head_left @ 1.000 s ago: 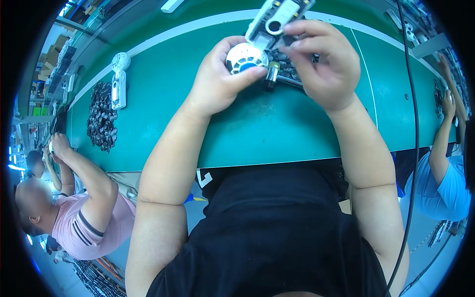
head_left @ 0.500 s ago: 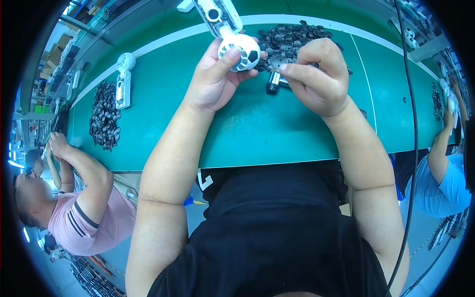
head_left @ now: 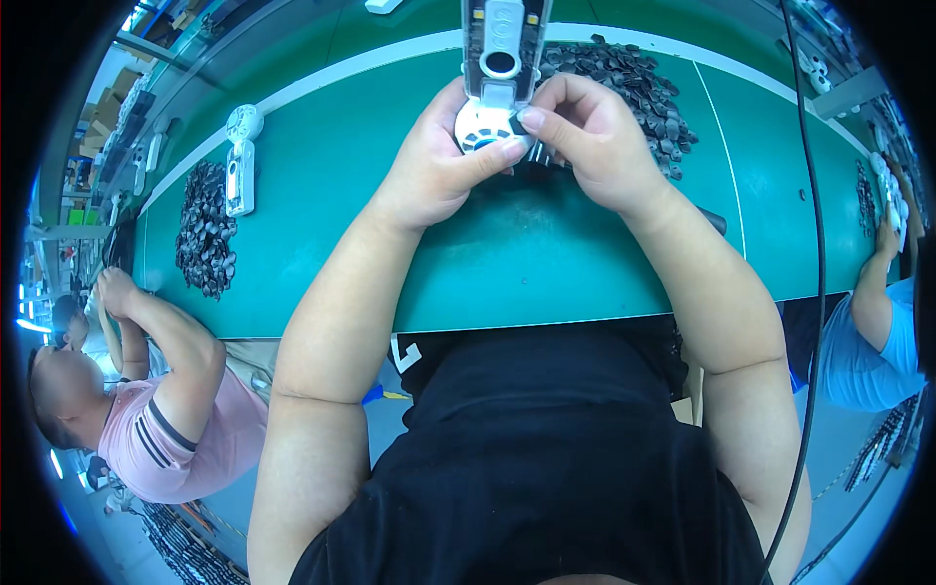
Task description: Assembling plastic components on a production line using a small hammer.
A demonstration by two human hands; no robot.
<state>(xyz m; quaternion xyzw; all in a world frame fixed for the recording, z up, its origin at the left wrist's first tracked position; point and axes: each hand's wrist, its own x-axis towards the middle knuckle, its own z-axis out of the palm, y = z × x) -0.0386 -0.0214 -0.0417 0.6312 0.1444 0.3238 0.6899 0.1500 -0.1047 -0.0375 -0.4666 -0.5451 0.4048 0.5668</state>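
Observation:
A white device [head_left: 501,21] with a round, black-patterned end and a long body under a clear cover is held up before me, over the green bench. My left hand [head_left: 429,171] is closed round its round end, thumb pressed on the face. From the other side my right hand [head_left: 604,146] pinches a small dark piece [head_left: 518,125] against the edge of that end; fingertips hide most of it. Behind my right hand lies a heap of small black plastic pieces [head_left: 648,93]. A metallic cylinder with a dark end is largely hidden beneath my hands.
Another white device [head_left: 241,175] lies on the green bench [head_left: 322,214] at left, beside a second black heap [head_left: 205,234]. A dark cylinder [head_left: 715,221] sits by my right forearm. A black cable [head_left: 817,244] hangs at right. Co-workers sit on both sides.
The device has swung upright and shifted right in my left hand. My right hand has moved left and now touches its round end with the small piece.

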